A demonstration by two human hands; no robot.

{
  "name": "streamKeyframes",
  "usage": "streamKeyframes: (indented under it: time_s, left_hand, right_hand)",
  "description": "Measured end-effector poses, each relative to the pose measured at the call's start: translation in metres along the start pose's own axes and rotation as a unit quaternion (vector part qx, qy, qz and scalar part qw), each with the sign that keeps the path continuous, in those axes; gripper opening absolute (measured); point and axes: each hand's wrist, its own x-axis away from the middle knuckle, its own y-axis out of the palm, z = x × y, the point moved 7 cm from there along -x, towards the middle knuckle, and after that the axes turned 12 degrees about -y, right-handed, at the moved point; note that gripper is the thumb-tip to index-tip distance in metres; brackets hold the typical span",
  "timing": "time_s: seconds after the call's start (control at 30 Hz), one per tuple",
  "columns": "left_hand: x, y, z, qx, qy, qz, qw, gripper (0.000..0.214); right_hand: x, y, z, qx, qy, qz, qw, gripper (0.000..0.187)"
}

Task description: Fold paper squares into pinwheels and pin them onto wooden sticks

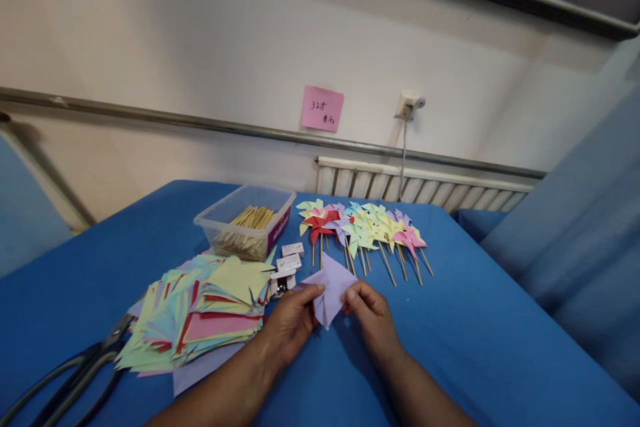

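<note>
A purple paper sheet, cut and partly folded toward its middle, is held up between both hands over the blue-covered table. My left hand pinches it from the left, thumb on top near the centre. At its right corner, my right hand grips the paper between thumb and fingers. Just left of the paper are small white boxes, one of them open with dark shiny bits inside. A large pile of coloured paper squares lies beside my left forearm.
Finished paper pinwheels on sticks lie at the back. A clear plastic box holds wooden sticks. Large black-handled scissors rest at the left. Behind the blue table are a radiator and a wall.
</note>
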Motion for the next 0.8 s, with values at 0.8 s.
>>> streamKeyframes:
  time_s: [0.8]
  left_hand:
    - [0.002, -0.001, 0.003, 0.037, -0.002, 0.002, 0.999, 0.019]
  right_hand:
    - [0.008, 0.015, -0.002, 0.066, -0.043, -0.066, 0.995, 0.012]
